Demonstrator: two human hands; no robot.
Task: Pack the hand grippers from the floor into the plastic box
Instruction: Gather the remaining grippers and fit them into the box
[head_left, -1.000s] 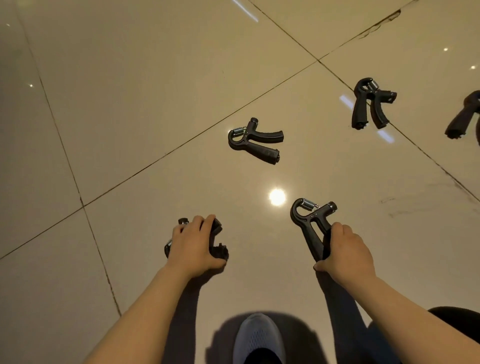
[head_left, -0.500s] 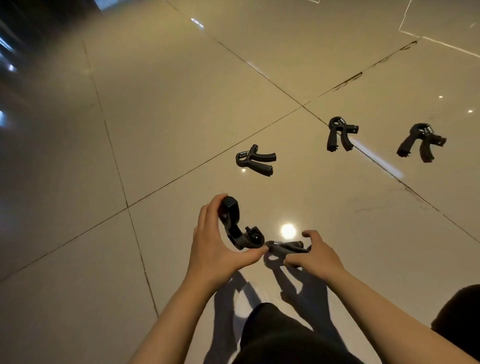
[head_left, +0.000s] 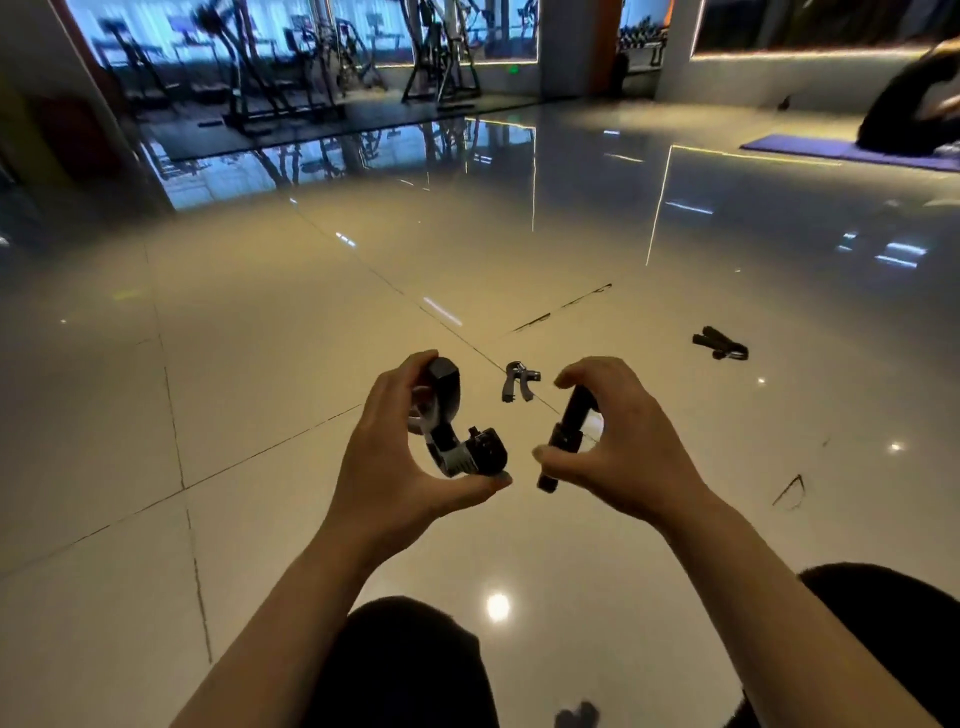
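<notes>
Your left hand (head_left: 400, 457) holds one hand gripper (head_left: 452, 426) raised off the floor (head_left: 260, 364), fingertips hooked over a handle end and thumb propping the spring head from below; this open cradle looks suited to carrying, not squeezing. Beyond your fingertips, between both hands, a second gripper (head_left: 519, 380) lies on the tiles. Your right hand (head_left: 618, 452) pinches a third gripper (head_left: 569, 431), fingers curled over its handle, thumb beneath. A fourth (head_left: 721, 344) lies well beyond those fingers. The plastic box is not in view; you presumably carry both there.
</notes>
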